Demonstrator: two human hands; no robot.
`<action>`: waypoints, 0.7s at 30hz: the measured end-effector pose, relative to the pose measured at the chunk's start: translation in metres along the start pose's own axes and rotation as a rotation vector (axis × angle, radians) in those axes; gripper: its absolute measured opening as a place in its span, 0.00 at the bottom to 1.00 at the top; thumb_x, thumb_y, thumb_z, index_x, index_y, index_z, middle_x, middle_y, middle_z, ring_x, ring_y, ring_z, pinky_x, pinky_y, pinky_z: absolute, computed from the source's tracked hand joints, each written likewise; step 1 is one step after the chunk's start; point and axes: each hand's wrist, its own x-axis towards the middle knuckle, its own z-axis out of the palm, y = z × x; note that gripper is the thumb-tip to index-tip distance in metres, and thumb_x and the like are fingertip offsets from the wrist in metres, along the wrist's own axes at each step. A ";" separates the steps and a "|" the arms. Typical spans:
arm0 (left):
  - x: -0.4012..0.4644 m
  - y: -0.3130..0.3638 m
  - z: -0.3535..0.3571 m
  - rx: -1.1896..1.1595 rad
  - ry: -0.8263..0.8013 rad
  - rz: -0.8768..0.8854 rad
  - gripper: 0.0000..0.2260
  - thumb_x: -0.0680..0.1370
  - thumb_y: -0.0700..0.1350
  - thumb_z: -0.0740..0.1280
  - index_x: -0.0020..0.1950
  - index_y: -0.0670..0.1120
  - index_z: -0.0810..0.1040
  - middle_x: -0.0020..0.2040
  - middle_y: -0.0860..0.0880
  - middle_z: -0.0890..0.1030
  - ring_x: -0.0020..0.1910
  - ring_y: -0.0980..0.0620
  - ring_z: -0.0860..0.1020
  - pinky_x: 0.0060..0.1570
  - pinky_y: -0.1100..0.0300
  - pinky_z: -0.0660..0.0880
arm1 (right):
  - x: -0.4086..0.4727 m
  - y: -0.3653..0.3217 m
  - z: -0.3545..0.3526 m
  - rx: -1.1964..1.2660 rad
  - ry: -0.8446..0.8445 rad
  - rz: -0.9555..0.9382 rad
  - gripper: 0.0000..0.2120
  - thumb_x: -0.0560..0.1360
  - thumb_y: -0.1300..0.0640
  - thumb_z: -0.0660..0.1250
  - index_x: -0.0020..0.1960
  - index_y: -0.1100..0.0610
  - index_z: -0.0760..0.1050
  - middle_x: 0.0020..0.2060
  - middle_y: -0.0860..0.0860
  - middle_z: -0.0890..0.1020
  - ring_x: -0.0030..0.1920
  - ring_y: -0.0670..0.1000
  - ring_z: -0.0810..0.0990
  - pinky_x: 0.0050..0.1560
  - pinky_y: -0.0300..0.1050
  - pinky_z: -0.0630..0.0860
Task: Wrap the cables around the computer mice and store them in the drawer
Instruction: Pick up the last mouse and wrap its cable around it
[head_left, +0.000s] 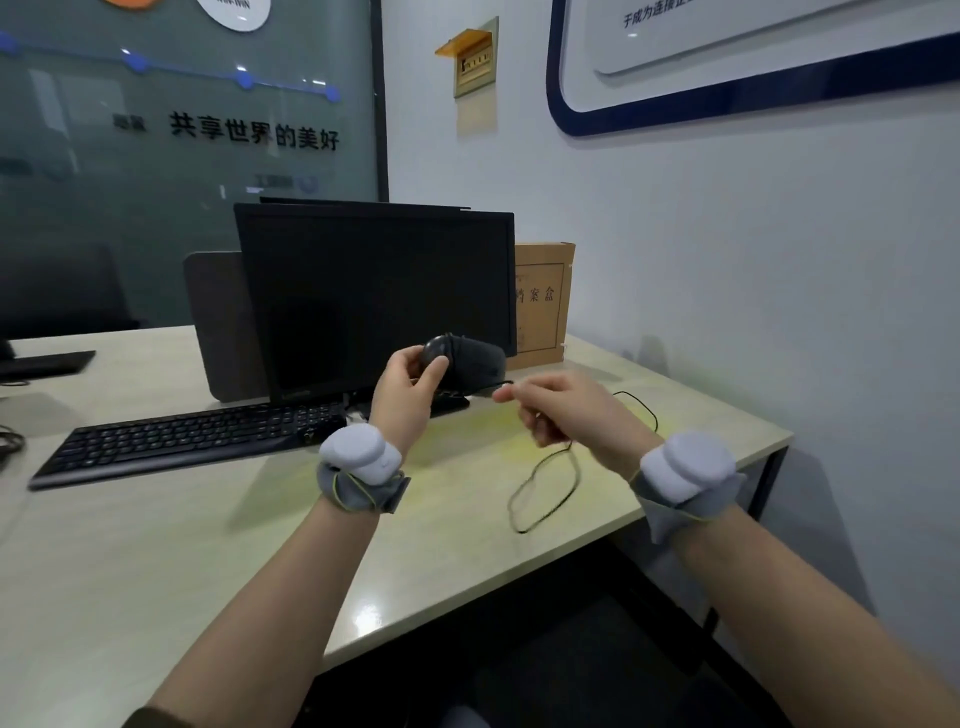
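Note:
A black computer mouse (462, 358) is held up in the air in front of the monitor by my left hand (410, 387), which grips its near end. Its thin black cable (545, 488) runs from the mouse to my right hand (558, 410), which pinches it between thumb and fingers. Below that hand the cable hangs down and lies in a loose loop on the desk (156, 545). Another stretch of cable curves on the desk behind my right wrist. No drawer is in view.
A black monitor (374, 296) stands at the back of the desk with a black keyboard (192, 441) in front of it. A brown cardboard file box (543, 304) leans by the wall. The desk's right edge runs near the wall.

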 end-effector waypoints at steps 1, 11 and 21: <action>-0.001 0.002 -0.002 0.088 -0.042 0.055 0.17 0.78 0.49 0.63 0.64 0.43 0.70 0.52 0.50 0.76 0.50 0.53 0.75 0.48 0.63 0.72 | 0.000 -0.003 -0.004 -0.220 0.081 -0.069 0.07 0.76 0.53 0.64 0.43 0.51 0.81 0.26 0.44 0.76 0.24 0.40 0.73 0.29 0.35 0.71; -0.017 0.013 -0.010 -0.413 -0.731 -0.163 0.12 0.76 0.47 0.59 0.56 0.46 0.75 0.47 0.43 0.74 0.45 0.48 0.71 0.49 0.55 0.70 | 0.014 -0.016 -0.031 -0.176 0.156 -0.293 0.07 0.70 0.55 0.73 0.39 0.51 0.74 0.29 0.42 0.78 0.28 0.37 0.74 0.31 0.27 0.69; -0.017 0.028 0.016 -1.007 -0.583 -0.302 0.14 0.78 0.50 0.58 0.54 0.42 0.75 0.46 0.45 0.82 0.41 0.51 0.82 0.44 0.61 0.79 | 0.028 0.008 0.003 0.251 0.173 -0.213 0.12 0.78 0.65 0.55 0.39 0.57 0.71 0.26 0.50 0.76 0.23 0.45 0.72 0.27 0.39 0.67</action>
